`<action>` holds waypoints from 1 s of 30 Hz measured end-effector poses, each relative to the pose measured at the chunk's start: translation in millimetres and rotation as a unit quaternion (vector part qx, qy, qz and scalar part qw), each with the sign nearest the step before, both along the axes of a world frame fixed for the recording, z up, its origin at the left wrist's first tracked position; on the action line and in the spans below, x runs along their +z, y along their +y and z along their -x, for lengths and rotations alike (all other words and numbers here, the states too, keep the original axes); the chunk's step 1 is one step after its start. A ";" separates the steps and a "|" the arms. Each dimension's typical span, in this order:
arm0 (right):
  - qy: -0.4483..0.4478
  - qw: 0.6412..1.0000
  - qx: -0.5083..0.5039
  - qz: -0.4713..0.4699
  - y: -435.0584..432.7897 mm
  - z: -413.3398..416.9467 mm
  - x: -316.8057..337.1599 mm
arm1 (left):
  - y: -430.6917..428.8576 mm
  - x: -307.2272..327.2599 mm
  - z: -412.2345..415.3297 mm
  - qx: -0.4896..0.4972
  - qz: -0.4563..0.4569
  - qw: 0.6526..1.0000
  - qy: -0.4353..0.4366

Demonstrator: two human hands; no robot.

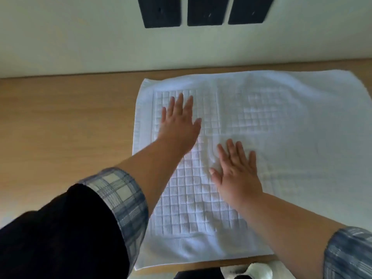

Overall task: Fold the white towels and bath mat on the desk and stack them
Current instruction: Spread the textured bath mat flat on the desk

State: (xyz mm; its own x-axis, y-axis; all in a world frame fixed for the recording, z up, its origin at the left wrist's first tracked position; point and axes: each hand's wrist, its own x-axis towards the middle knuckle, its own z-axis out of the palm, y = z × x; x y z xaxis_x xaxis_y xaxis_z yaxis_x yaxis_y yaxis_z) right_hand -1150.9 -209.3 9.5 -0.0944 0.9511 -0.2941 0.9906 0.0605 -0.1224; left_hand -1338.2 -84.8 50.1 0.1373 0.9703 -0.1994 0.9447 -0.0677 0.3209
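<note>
Seen from the head camera, the white bath mat lies spread on the pale wooden worktop, its far edge near the white wall, which carries three dark panels. The left hand and right hand press flat on the mat, each grip apart, fingers straight. Bare wood runs off to the left.

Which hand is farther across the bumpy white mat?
The left hand, flat near the bath mat's far left corner, closer to the wall. The right hand presses the mat nearer the person, around its middle.
</note>
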 end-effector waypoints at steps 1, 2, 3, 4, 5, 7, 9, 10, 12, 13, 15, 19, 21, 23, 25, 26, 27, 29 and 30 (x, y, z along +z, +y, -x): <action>-0.002 1.000 0.002 0.001 0.6 -0.6 -0.5 | 27.1 -0.7 3.6 0.029 0.003 0.999 0.017; -0.003 1.000 0.002 0.001 0.8 -0.9 -0.8 | 48.8 -3.4 8.9 0.058 0.011 0.998 0.030; -0.002 1.000 0.003 -0.001 0.3 -0.5 -0.5 | 64.0 -7.2 15.0 0.084 0.022 0.995 0.038; -0.001 1.000 0.004 -0.003 -0.5 -0.3 0.4 | 73.7 -11.3 20.7 0.102 0.036 0.993 0.045; 0.001 1.000 0.004 -0.005 -1.3 0.0 0.9 | 78.9 -15.4 25.4 0.109 0.048 0.991 0.056; 0.007 1.000 0.006 -0.009 -2.5 0.7 1.7 | 82.7 -21.8 32.3 0.100 0.062 0.989 0.089; 0.014 1.000 0.005 -0.009 -3.5 -0.1 1.3 | 86.6 -23.9 37.3 0.089 0.066 0.987 0.116; 0.014 1.000 0.005 -0.007 -3.8 -0.2 1.0 | 89.4 -23.2 39.8 0.087 0.070 0.986 0.126; 0.014 1.000 0.004 0.000 -3.4 0.3 1.4 | 93.2 -20.0 42.5 0.091 0.079 0.983 0.141; 0.017 1.000 0.003 0.006 -2.7 0.6 2.3 | 91.1 -18.9 40.3 0.093 0.075 0.982 0.143; 0.029 0.999 0.007 0.021 -0.5 0.3 5.2 | 73.5 -16.7 26.6 0.079 0.031 0.989 0.117; 0.068 0.997 0.006 0.024 0.4 -12.3 14.0 | -12.7 -15.7 -28.0 -0.063 -0.026 0.997 -0.021; 0.081 0.996 -0.029 0.015 1.7 -33.2 16.3 | -55.0 -20.4 -49.9 -0.129 0.003 0.992 -0.015; 0.068 0.995 -0.074 0.025 5.4 -63.8 18.2 | -81.6 -27.4 -63.7 -0.147 0.022 0.989 0.019; 0.043 0.994 -0.098 0.038 10.6 -96.6 20.6 | -93.1 -30.2 -74.5 -0.138 0.032 0.989 0.049; 0.038 0.993 -0.102 0.046 13.8 -112.0 22.3 | -95.3 -30.0 -80.8 -0.138 0.037 0.988 0.060; 0.038 0.992 -0.104 0.054 17.1 -126.4 24.3 | -96.8 -29.1 -88.6 -0.146 0.040 0.986 0.069; 0.036 0.991 -0.106 0.070 22.1 -152.4 28.3 | -99.7 -26.9 -108.3 -0.169 0.045 0.982 0.074; 0.034 0.990 -0.109 0.077 23.6 -164.7 30.2 | -101.5 -25.3 -119.8 -0.179 0.052 0.980 0.069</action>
State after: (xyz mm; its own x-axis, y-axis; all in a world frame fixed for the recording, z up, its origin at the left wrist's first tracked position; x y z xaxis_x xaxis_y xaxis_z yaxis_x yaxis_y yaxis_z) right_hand -986.2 -185.7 39.7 0.0830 0.8952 -0.4379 0.9671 -0.1783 -0.1813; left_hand -1218.4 -186.3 24.7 0.4300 0.8387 -0.3342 0.9012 -0.3763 0.2151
